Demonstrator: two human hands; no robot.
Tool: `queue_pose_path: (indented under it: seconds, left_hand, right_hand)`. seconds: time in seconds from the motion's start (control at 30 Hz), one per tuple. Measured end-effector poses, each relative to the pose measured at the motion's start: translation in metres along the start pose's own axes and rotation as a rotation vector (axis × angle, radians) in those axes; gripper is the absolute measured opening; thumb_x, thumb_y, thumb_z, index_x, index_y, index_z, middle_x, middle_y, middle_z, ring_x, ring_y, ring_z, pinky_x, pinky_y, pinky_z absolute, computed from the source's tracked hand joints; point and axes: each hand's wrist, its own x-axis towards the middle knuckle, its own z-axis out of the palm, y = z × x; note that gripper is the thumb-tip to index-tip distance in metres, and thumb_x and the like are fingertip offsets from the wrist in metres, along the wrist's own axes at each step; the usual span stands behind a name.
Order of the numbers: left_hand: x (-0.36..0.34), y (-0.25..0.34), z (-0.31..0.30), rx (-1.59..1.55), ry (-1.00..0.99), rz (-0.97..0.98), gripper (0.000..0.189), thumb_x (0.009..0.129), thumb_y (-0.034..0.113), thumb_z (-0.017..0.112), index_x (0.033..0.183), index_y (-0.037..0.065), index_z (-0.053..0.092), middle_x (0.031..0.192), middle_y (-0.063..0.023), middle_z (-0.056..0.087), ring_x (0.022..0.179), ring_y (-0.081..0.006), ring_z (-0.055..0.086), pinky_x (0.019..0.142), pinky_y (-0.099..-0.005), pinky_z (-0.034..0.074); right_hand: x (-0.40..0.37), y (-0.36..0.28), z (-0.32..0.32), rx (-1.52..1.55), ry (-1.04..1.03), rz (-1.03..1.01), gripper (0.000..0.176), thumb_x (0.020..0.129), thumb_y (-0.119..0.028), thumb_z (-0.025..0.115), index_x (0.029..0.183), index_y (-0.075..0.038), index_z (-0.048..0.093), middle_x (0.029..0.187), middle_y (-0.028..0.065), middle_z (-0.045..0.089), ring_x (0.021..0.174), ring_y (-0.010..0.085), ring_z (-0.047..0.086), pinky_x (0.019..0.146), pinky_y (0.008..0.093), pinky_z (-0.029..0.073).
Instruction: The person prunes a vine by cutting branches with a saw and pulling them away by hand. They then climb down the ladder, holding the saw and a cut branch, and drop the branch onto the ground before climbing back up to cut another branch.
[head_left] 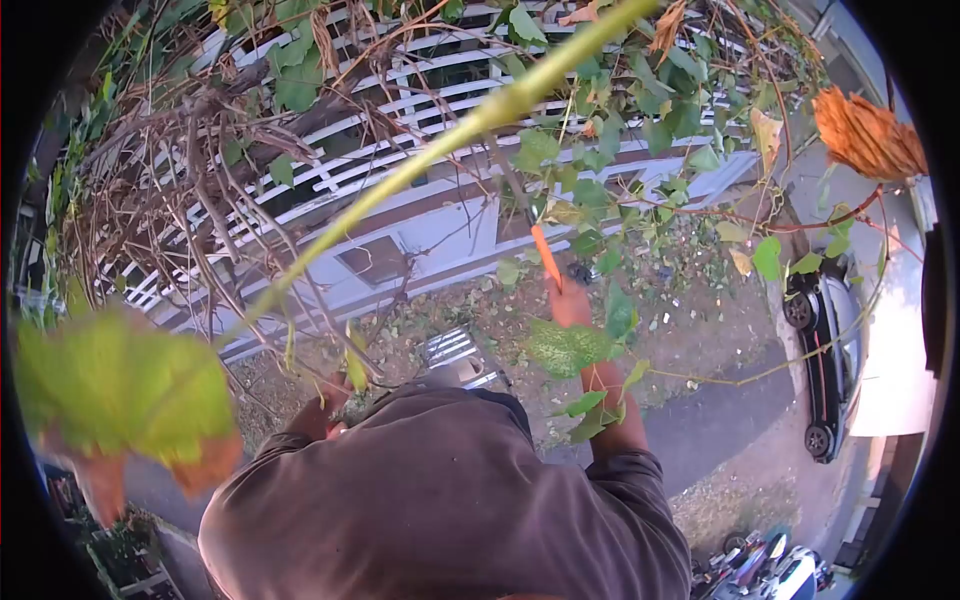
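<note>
- Stem (440,153), yellow-green and blurred, slants across your view very near the camera.
- A big yellow-green leaf (125,380) with brown edges, also blurred, hangs at the left; a curled, dry orange-brown leaf (868,135) hangs at the upper right.
- Your brown shirt (450,500) fills the lower middle.
- Your left hand (335,393) is out past your left shoulder, partly hidden, among thin stems; you cannot tell whether it holds anything.
- Your right hand (570,303) reaches forward, closed around the orange handle of a tool (546,255); the tool's long, narrow dark part points up and away into the vines.
- A mottled green leaf (568,345) hangs in front of your right wrist and forearm.
- Ahead of you, tangled vines (200,190), woody and leafy, spread over white slats (325,182).
- Below, between your hands, a slatted metal piece (455,348) shows above the leaf-strewn ground (690,320).
- Well off to your right stand a dark car (830,365) and, lower down, motorcycles (765,570).
</note>
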Motion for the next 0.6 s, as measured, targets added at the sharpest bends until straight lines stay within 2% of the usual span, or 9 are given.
queue_pose_path:
  seconds: [0.07,0.2,0.27,0.33,0.37,0.43,0.5,0.57,0.6]
  left_hand:
    - [-0.020,-0.037,0.017,0.000,0.028,-0.013,0.062,0.108,0.055,0.044,0.091,0.002,0.070,0.079,-0.0182,0.068,0.079,-0.0335,0.067,0.074,-0.0487,0.050]
    - [-0.027,-0.129,0.053,-0.057,0.070,0.095,0.059,0.106,0.055,0.047,0.100,0.002,0.073,0.089,-0.0222,0.072,0.087,-0.0373,0.070,0.076,-0.0505,0.051]
    - [-0.044,-0.035,0.020,0.025,0.037,-0.146,0.051,0.103,0.048,0.054,0.100,0.002,0.073,0.095,-0.0249,0.073,0.092,-0.0427,0.069,0.079,-0.0508,0.053]
    - [-0.045,-0.054,0.015,0.079,-0.005,-0.087,0.057,0.105,0.053,0.049,0.099,0.003,0.074,0.101,-0.0263,0.071,0.098,-0.0440,0.068,0.086,-0.0510,0.053]
    - [-0.032,-0.064,0.012,0.118,0.018,0.011,0.059,0.107,0.055,0.047,0.099,0.003,0.074,0.099,-0.0248,0.071,0.095,-0.0403,0.069,0.084,-0.0498,0.053]
    - [0.016,-0.080,0.008,0.159,0.089,0.129,0.061,0.109,0.056,0.045,0.099,0.003,0.074,0.096,-0.0234,0.071,0.092,-0.0366,0.069,0.082,-0.0486,0.053]
    - [0.044,-0.108,0.027,0.296,-0.101,-0.039,0.057,0.109,0.051,0.046,0.096,0.002,0.072,0.084,-0.0166,0.071,0.081,-0.0283,0.068,0.076,-0.0459,0.052]
    - [0.073,-0.122,0.027,0.342,-0.121,0.095,0.054,0.109,0.048,0.047,0.089,0.003,0.070,0.077,-0.0114,0.067,0.074,-0.0258,0.062,0.070,-0.0439,0.049]
    - [0.076,-0.111,0.010,0.321,-0.134,0.078,0.040,0.105,0.041,0.052,0.109,0.006,0.069,0.095,-0.0194,0.069,0.092,-0.0354,0.065,0.082,-0.0494,0.051]
  right_hand:
    - [0.037,-0.042,-0.017,0.064,0.099,-0.178,0.050,0.106,-0.050,0.056,0.095,-0.004,0.070,0.072,0.0249,0.068,0.069,0.0481,0.067,0.064,0.0559,0.051]
    - [0.095,-0.090,-0.042,0.054,0.120,-0.176,0.046,0.107,-0.048,0.056,0.105,-0.004,0.067,0.074,0.0260,0.067,0.073,0.0509,0.066,0.066,0.0593,0.050]
    - [0.102,-0.086,-0.043,0.036,0.133,-0.183,0.041,0.108,-0.043,0.055,0.107,-0.003,0.065,0.073,0.0260,0.066,0.075,0.0513,0.066,0.066,0.0594,0.049]
    - [0.070,-0.013,0.019,0.111,0.125,-0.268,0.041,0.108,-0.039,0.059,0.099,0.000,0.065,0.072,0.0270,0.064,0.068,0.0468,0.066,0.058,0.0516,0.048]
    - [0.031,0.048,0.054,-0.133,0.000,-0.126,0.036,0.106,-0.037,0.060,0.098,-0.003,0.067,0.082,0.0233,0.070,0.076,0.0425,0.070,0.064,0.0508,0.051]
    - [-0.056,0.129,0.071,-0.112,-0.116,-0.040,0.035,0.106,-0.037,0.060,0.102,-0.003,0.067,0.084,0.0220,0.070,0.079,0.0407,0.070,0.066,0.0499,0.051]
    - [-0.098,0.145,0.053,-0.035,-0.104,0.005,0.035,0.106,-0.037,0.060,0.105,-0.003,0.067,0.087,0.0206,0.071,0.081,0.0389,0.070,0.068,0.0490,0.052]
    - [-0.093,0.141,0.028,-0.021,-0.053,0.041,0.035,0.106,-0.037,0.060,0.108,-0.003,0.067,0.090,0.0193,0.071,0.084,0.0371,0.070,0.071,0.0481,0.052]
    - [-0.089,0.137,0.016,-0.006,-0.030,0.056,0.035,0.106,-0.037,0.060,0.110,-0.003,0.067,0.091,0.0187,0.072,0.085,0.0362,0.070,0.072,0.0477,0.052]
